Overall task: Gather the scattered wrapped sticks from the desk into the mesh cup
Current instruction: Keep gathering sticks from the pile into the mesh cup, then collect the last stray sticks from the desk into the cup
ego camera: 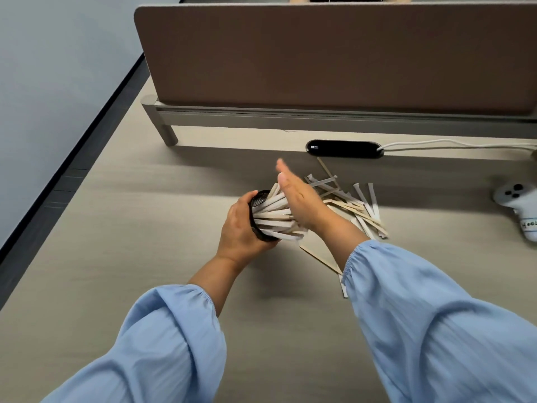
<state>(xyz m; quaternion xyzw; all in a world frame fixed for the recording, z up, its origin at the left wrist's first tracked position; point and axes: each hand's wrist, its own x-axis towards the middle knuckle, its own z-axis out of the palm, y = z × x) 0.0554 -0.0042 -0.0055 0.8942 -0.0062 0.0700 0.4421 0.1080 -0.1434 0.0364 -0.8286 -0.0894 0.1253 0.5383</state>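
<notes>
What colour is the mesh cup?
Black, seen in the head view: mesh cup held tipped in the left hand.

— From my remote feed: black mesh cup (257, 212), white paper-wrapped sticks (274, 216), a few tan wooden ones (353, 206) loose on the pale beige wood-grain surface (145, 228).

— I read the same. Light blue sleeves (436, 330), brown divider panel (334, 56), white controller (520, 205), black cable port (344, 148).

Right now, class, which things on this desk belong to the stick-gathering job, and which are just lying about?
Belonging:
mesh cup
sticks in the cup
loose sticks
left hand
right hand

Lying about:
controller
cable port
white cable
</notes>
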